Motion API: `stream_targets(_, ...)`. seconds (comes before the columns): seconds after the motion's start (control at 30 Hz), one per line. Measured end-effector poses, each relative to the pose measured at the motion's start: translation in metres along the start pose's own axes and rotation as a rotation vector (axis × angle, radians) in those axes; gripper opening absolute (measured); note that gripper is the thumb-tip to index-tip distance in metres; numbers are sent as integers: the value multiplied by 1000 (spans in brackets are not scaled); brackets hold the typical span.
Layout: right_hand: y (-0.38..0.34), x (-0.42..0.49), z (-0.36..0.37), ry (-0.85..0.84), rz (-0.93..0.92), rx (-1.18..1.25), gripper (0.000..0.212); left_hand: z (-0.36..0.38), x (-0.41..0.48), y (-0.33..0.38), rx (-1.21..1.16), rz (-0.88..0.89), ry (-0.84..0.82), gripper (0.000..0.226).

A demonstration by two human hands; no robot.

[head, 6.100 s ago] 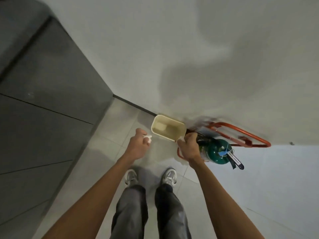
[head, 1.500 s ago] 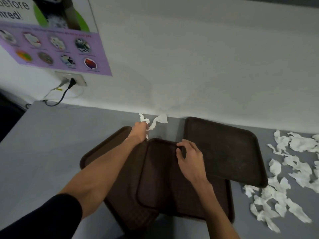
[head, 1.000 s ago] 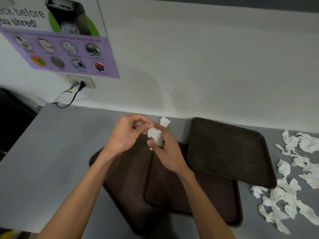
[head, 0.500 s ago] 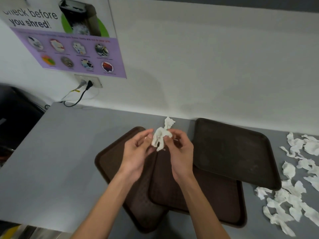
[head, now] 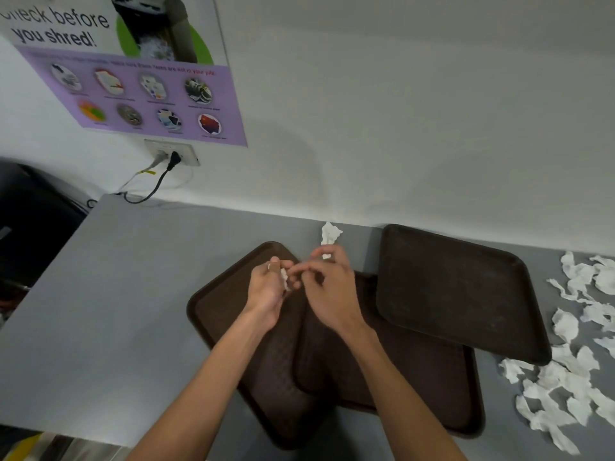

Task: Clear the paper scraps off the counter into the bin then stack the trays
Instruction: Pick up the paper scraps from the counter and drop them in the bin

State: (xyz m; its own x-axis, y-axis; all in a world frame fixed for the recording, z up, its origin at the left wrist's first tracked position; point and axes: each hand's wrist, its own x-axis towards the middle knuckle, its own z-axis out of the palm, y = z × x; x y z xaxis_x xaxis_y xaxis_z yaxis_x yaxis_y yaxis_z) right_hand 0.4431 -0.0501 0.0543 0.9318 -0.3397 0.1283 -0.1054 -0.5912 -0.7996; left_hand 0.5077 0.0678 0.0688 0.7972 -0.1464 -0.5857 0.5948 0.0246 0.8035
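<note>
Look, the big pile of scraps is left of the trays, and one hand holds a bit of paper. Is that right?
Not quite. The head view shows the big pile of scraps lying right of the trays, not left. The rest holds: the left hand grips a bit of paper.

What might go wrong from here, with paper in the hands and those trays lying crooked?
The paper wad peeks out of the left hand; bits may drop onto the left tray beneath. The lone scrap against the wall is easily overlooked. The scrap pile lies beside a corner of the right tray; moving trays before clearing it could scatter pieces.
</note>
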Motion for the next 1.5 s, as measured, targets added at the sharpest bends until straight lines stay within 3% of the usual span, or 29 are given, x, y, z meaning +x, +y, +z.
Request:
stream_targets(0.07,15,29,1,81,33,-89,23,-8,6,0,70,60,43,47)
stream_targets(0.13,41,64,7,43,52,-221,25,-15,9,1,152,118,53,49)
stream_targets(0.3,112,131,23,-336,210,-563,61,-24,5,5,264,138,-29,56)
stream_targets(0.43,154,146,31,-520,184,-623,80,-31,4,6,329,85,-30,40)
stream_targets(0.63,164,139,38,-305,241,-623,16,-42,5,3,361,65,-119,23)
stream_targets(0.77,150,124,29,-99,304,-502,24,-37,3,0,353,98,-135,28)
stream_targets(0.97,109,74,-17,154,260,-197,14,-18,0,-14,324,180,-216,25)
stream_targets(1.17,61,-33,-103,377,185,84,23,30,-41,-29,249,232,-400,18)
stream_targets(1.5,66,-224,-239,662,311,270,19,150,-163,-94,473,397,-680,28)
